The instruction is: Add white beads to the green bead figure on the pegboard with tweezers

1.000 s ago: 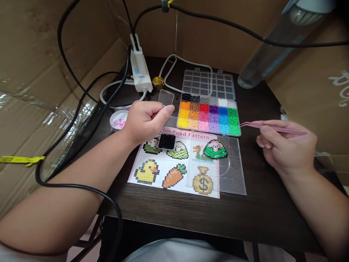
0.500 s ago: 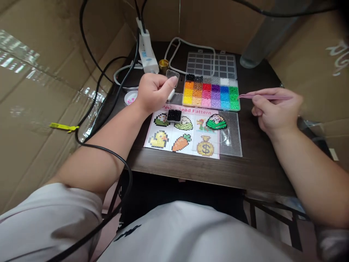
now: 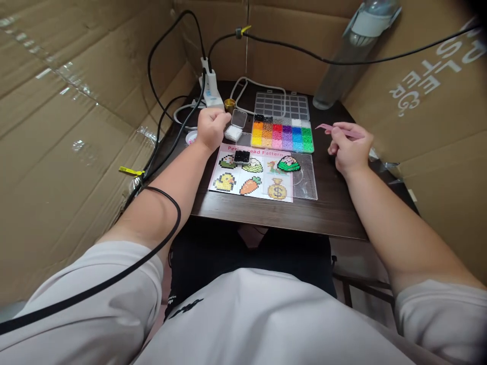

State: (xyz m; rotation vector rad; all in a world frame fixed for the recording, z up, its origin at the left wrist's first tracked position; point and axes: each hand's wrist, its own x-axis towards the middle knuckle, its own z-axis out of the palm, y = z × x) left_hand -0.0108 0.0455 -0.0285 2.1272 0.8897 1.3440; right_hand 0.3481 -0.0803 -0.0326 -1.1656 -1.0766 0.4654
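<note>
My left hand (image 3: pixel 212 128) is closed in a fist just left of a small clear box of white beads (image 3: pixel 233 133), whose clear lid (image 3: pixel 239 118) stands raised. What its fingers hold, if anything, is hidden. In my right hand (image 3: pixel 352 148) are pink tweezers (image 3: pixel 348 133), their tips pointing left toward the bead case (image 3: pixel 283 150). That case has compartments of many-coloured beads. A small box of black beads (image 3: pixel 242 157) sits on the printed pattern sheet (image 3: pixel 234 196). A green and pink bead piece (image 3: pixel 288 164) lies on the clear pegboard (image 3: pixel 309 187).
Behind my left hand stand a white power strip (image 3: pixel 211 94) and a gold cup (image 3: pixel 230 105). A small white dish (image 3: pixel 190 138) holds pink bits. A black cable (image 3: pixel 167 243) crosses my left arm. Cardboard walls (image 3: pixel 281 45) surround the dark table (image 3: pixel 266 215); a clear tube (image 3: pixel 335 81) leans at back right.
My left hand has drawn back left from the small box, so the white beads show. The tweezers have moved away from the green compartments. The whole view has shifted.
</note>
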